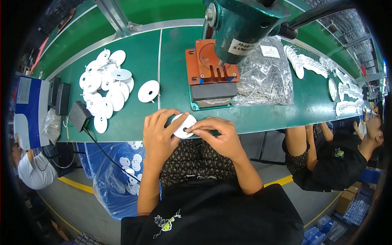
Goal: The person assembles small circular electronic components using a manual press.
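Near the front edge of the green table, a white round disc [178, 130] with a dark hole is held between my two hands. My left hand [159, 130] grips its left side, fingers over the rim. The fingertips of my right hand [216, 132] are pinched together at the hole; whatever small part they hold there is hidden. Just beyond lies a single white disc [148, 91] with a dark center hole and a small peg at its edge. A heap of similar white discs [116, 102] spreads to the left.
An arbor-type press [241, 32] with an orange fixture [208, 61] stands ahead. Beside it lies a clear bag of thin metal pins [265, 77]. Rows of white discs [294, 61] line the far right. A black box [79, 116] trails a cable; a blue bin [108, 175] holds discs. Co-workers sit at both sides.
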Demonstrator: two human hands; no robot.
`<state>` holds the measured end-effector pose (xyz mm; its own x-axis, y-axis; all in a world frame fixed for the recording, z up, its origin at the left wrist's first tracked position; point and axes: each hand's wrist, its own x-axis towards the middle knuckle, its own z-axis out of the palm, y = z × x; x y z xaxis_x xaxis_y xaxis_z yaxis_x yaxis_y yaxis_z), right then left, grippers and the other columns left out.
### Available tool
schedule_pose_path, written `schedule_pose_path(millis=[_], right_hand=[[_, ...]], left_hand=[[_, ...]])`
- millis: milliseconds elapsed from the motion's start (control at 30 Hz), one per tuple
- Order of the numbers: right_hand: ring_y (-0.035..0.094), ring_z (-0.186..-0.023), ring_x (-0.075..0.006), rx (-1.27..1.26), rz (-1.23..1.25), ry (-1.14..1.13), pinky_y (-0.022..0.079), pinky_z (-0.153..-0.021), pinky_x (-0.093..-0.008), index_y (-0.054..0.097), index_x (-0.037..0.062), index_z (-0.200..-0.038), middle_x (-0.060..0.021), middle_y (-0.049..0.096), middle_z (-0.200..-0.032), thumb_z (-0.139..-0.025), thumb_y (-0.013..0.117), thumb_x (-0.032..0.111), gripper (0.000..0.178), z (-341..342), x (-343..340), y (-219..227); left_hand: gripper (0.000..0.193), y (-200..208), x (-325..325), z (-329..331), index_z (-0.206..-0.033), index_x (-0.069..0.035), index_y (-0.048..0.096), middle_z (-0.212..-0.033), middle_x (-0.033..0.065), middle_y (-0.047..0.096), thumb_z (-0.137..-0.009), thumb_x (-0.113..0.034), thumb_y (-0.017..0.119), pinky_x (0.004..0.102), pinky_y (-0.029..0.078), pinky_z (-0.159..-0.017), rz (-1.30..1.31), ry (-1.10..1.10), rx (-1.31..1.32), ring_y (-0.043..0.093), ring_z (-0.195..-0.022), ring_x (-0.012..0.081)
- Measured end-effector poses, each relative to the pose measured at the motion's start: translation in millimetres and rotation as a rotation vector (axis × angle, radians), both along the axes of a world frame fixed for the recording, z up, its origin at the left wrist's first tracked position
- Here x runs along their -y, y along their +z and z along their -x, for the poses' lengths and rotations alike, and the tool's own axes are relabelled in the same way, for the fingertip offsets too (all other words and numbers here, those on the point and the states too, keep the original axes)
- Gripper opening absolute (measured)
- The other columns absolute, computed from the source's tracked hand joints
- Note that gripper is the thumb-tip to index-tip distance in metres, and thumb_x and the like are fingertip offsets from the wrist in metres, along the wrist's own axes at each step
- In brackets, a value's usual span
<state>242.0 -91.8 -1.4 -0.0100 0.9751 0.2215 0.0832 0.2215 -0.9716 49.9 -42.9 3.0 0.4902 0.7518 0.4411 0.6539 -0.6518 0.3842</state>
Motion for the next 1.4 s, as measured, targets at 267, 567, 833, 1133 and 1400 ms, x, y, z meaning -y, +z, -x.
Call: schedule_pose_path(millis=[267,567,833,1133,1400], right_hand=[[0.065,-0.069,-0.0234,0.273,-0.201,-0.069,0.051,-0.062,-0.0313,0.074,0.0045,-0.098,-0.0090,0.071,-0.084,-0.081,0.078,0.007,0.017,8.6,-4.3,0.7],[0.059,-0.068,-0.0196,0.490,-0.584,-0.156,0.048,-0.060,-0.0320,0.069,0.0071,-0.095,-0.0018,0.068,-0.098,-0.072,0.083,0.008,0.028,22.4,-4.7,-10.2],[0.063,-0.086,-0.0220,0.595,-0.649,-0.089,0.049,-0.070,-0.0344,0.066,0.0000,-0.102,-0.0073,0.069,-0.116,-0.080,0.076,0.010,0.026,11.2,-0.5,-10.4],[0.062,-0.071,-0.0213,0.864,-0.712,-0.572,0.047,-0.064,-0.0309,0.070,0.0011,-0.102,-0.0109,0.074,-0.111,-0.076,0.076,-0.002,0.027,-34.4,-34.5,51.1],[0.063,-0.077,-0.0309,0.943,-0.435,-0.447,0.050,-0.064,-0.0366,0.061,0.0023,-0.127,-0.0170,0.064,-0.128,-0.083,0.071,0.003,0.044,-25.5,-44.4,55.7]], left_hand=[[0.049,8.3,-1.6,1.5,-0.117,-0.019,0.073,-0.114,0.0005,0.062,-0.069,-0.010,0.075,0.0387,0.040,-0.089,0.064,-0.014,-0.035,0.056,-0.110,0.0253],[0.059,18.2,-0.8,2.0,-0.119,-0.017,0.072,-0.114,0.0039,0.061,-0.064,0.002,0.064,0.0405,0.038,-0.093,0.161,-0.046,-0.037,0.053,-0.113,0.0290],[0.061,14.9,-9.6,12.1,-0.128,-0.009,0.066,-0.126,0.0075,0.061,-0.069,0.002,0.066,0.0388,0.040,-0.092,0.223,-0.140,0.035,0.057,-0.111,0.0291],[0.052,0.7,-11.2,31.8,-0.134,0.003,0.054,-0.128,0.0163,0.059,-0.083,0.002,0.063,0.0336,0.044,-0.094,0.637,-0.166,0.676,0.061,-0.112,0.0236],[0.026,8.6,-9.3,24.6,-0.113,0.002,0.068,-0.111,0.0122,0.068,-0.088,0.000,0.064,0.0311,0.046,-0.091,0.571,-0.108,0.569,0.061,-0.102,0.0211]])
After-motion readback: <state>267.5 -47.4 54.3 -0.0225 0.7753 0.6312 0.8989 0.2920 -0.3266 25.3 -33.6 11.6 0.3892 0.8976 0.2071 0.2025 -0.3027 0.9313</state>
